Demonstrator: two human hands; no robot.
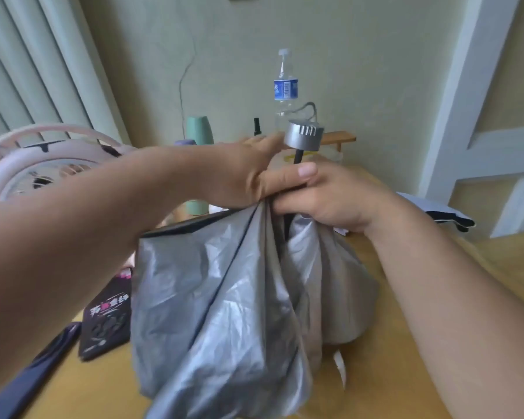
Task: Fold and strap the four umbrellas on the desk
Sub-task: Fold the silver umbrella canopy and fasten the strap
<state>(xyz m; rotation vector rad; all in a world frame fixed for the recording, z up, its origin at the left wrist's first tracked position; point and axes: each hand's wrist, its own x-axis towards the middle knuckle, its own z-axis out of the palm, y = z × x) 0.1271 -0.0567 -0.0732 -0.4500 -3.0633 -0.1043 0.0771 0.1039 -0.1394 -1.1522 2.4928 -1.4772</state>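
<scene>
I hold a silver-grey umbrella (pixel 218 297) upright over the yellow desk (pixel 406 343), its loose canopy hanging down in folds. Its black shaft rises to a round grey cap (pixel 303 137) with a cord loop. My right hand (pixel 330 201) grips the shaft where the fabric gathers. My left hand (pixel 248 173) meets it from the left, holding the gathered fabric with its thumb laid across and its fingers reaching toward the cap. A dark blue folded umbrella (pixel 34 376) lies at the lower left. A white and black umbrella (pixel 439 213) lies at the right edge.
A pink fan (pixel 43 158) stands at the left. Behind the hands are a water bottle (pixel 285 86), a green cup (pixel 200 130) and a small wooden stand (pixel 339 137) by the wall. A black printed packet (pixel 106 322) lies left of the canopy.
</scene>
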